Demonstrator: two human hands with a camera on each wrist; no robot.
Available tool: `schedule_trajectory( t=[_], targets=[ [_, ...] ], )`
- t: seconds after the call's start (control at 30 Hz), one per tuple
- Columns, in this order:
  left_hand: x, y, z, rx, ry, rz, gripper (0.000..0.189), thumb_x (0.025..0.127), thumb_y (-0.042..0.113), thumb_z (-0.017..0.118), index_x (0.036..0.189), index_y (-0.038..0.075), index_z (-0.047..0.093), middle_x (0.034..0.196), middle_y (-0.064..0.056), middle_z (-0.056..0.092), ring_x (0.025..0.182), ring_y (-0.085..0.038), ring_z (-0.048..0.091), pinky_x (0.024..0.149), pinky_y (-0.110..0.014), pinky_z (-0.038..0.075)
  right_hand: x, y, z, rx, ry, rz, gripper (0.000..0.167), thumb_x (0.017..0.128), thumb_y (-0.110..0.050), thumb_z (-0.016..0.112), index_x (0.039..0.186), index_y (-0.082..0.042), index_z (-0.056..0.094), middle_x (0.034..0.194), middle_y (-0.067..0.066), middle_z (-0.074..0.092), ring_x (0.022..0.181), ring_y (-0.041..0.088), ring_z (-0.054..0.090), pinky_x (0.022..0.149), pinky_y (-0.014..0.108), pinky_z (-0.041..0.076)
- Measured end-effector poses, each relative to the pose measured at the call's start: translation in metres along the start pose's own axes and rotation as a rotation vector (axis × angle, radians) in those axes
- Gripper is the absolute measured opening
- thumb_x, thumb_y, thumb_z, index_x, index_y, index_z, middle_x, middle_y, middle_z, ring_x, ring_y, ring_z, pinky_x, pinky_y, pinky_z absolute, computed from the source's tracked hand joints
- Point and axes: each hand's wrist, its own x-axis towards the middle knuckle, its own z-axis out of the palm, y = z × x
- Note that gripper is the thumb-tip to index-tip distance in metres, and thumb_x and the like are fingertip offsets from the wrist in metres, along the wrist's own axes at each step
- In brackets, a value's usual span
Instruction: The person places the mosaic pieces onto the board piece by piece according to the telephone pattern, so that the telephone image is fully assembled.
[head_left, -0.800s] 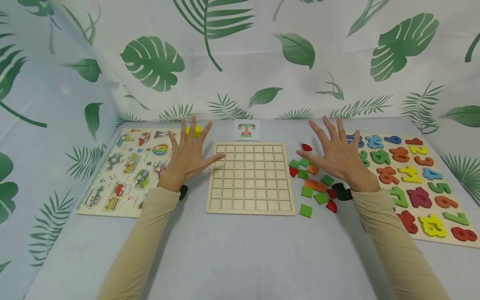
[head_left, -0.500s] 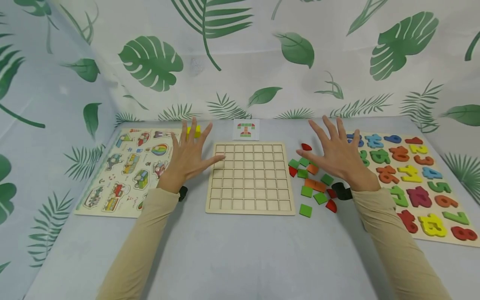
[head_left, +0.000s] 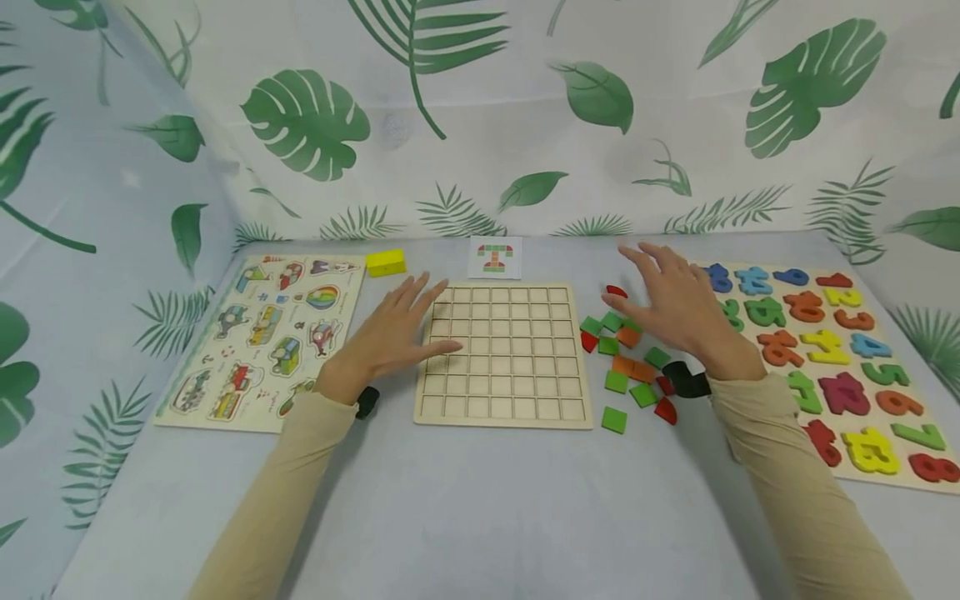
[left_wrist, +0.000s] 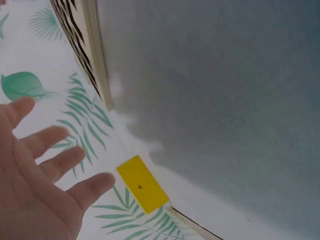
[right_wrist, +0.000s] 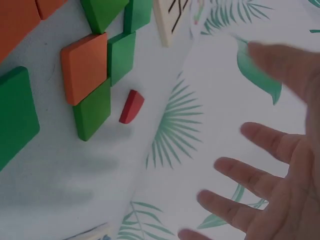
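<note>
My left hand (head_left: 386,333) hovers by the left edge of a wooden grid board (head_left: 504,358), fingers spread and holding nothing. Its thumb overlaps the board's left columns in the head view. On the other side, my right hand (head_left: 678,304) is held above a loose group of flat tiles, its fingers apart and nothing in them. Green square tiles (head_left: 614,419), orange square tiles (head_left: 633,368) and red quarter-round tiles (head_left: 666,410) lie between the board and that hand. Behind the board, a small card (head_left: 495,258) shows a red, green and orange pattern.
A picture puzzle board (head_left: 255,342) lies at the left, with a yellow block (head_left: 386,262) near its back corner. At the right is a number puzzle board (head_left: 862,383) with colourful pieces. A leaf-printed cloth (head_left: 465,108) hangs behind the table (head_left: 480,508).
Both hands have lowered from raised, upright palms. The left hand has come forward and right over the grid board's edge, uncovering the yellow block. The right hand's fingers have tilted down.
</note>
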Motion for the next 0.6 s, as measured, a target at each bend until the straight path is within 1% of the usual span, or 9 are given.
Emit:
schedule_trajectory(
  t=[0.07,0.1,0.17,0.27,0.37,0.53,0.6],
  targets=[
    [-0.003,0.003,0.0,-0.018,-0.033,0.002,0.097,0.096,0.059,0.067,0.168,0.012,0.021,0.174,-0.019,0.013,0.16,-0.041,0.01,0.127,-0.057,0.012,0.0,0.002,-0.001,0.009,0.002,-0.017,0.066,0.102,-0.035,0.067,0.152,0.003,0.047,0.152,0.034,0.042,0.134,0.056,0.043,0.105,0.073,0.038],
    [-0.005,0.004,0.001,-0.022,-0.045,0.005,0.097,0.096,0.059,0.068,0.168,0.012,0.022,0.174,-0.019,0.013,0.16,-0.042,0.01,0.127,-0.057,0.013,0.0,0.003,-0.001,0.023,-0.003,-0.019,0.06,0.103,-0.03,0.068,0.149,0.005,0.05,0.147,0.036,0.045,0.129,0.057,0.047,0.101,0.071,0.042],
    [-0.009,0.006,0.001,-0.037,-0.063,0.005,0.097,0.095,0.058,0.07,0.168,0.012,0.024,0.174,-0.018,0.014,0.16,-0.042,0.01,0.126,-0.058,0.015,0.001,0.005,-0.002,0.05,-0.024,-0.015,0.052,0.103,-0.022,0.067,0.143,0.008,0.054,0.142,0.036,0.049,0.122,0.056,0.052,0.094,0.067,0.048],
    [-0.015,0.008,0.003,-0.054,-0.078,0.006,0.098,0.094,0.056,0.072,0.167,0.011,0.026,0.174,-0.019,0.015,0.159,-0.043,0.011,0.125,-0.06,0.017,0.002,0.009,-0.005,0.082,-0.069,0.008,0.048,0.103,-0.017,0.066,0.141,0.009,0.056,0.138,0.035,0.051,0.121,0.053,0.054,0.091,0.065,0.05],
    [-0.018,0.008,0.005,-0.06,-0.099,-0.002,0.098,0.093,0.057,0.072,0.167,0.01,0.027,0.174,-0.019,0.014,0.159,-0.042,0.011,0.125,-0.06,0.017,0.003,0.009,-0.006,0.1,-0.082,0.009,0.045,0.102,-0.014,0.067,0.139,0.01,0.058,0.135,0.033,0.054,0.12,0.05,0.057,0.089,0.063,0.052],
    [-0.017,0.008,0.009,-0.06,-0.137,-0.026,0.098,0.093,0.061,0.07,0.168,0.014,0.026,0.174,-0.018,0.012,0.16,-0.04,0.009,0.125,-0.06,0.018,0.004,0.007,-0.006,0.107,-0.078,0.006,0.039,0.101,-0.013,0.068,0.132,0.01,0.064,0.129,0.031,0.059,0.116,0.048,0.06,0.088,0.062,0.053],
    [-0.016,0.009,0.011,-0.065,-0.145,-0.028,0.098,0.093,0.06,0.071,0.167,0.014,0.027,0.174,-0.019,0.012,0.16,-0.041,0.009,0.124,-0.061,0.019,0.004,0.008,-0.007,0.108,-0.086,0.013,0.037,0.101,-0.013,0.068,0.13,0.01,0.065,0.129,0.031,0.059,0.115,0.047,0.06,0.087,0.061,0.053]
  ],
)
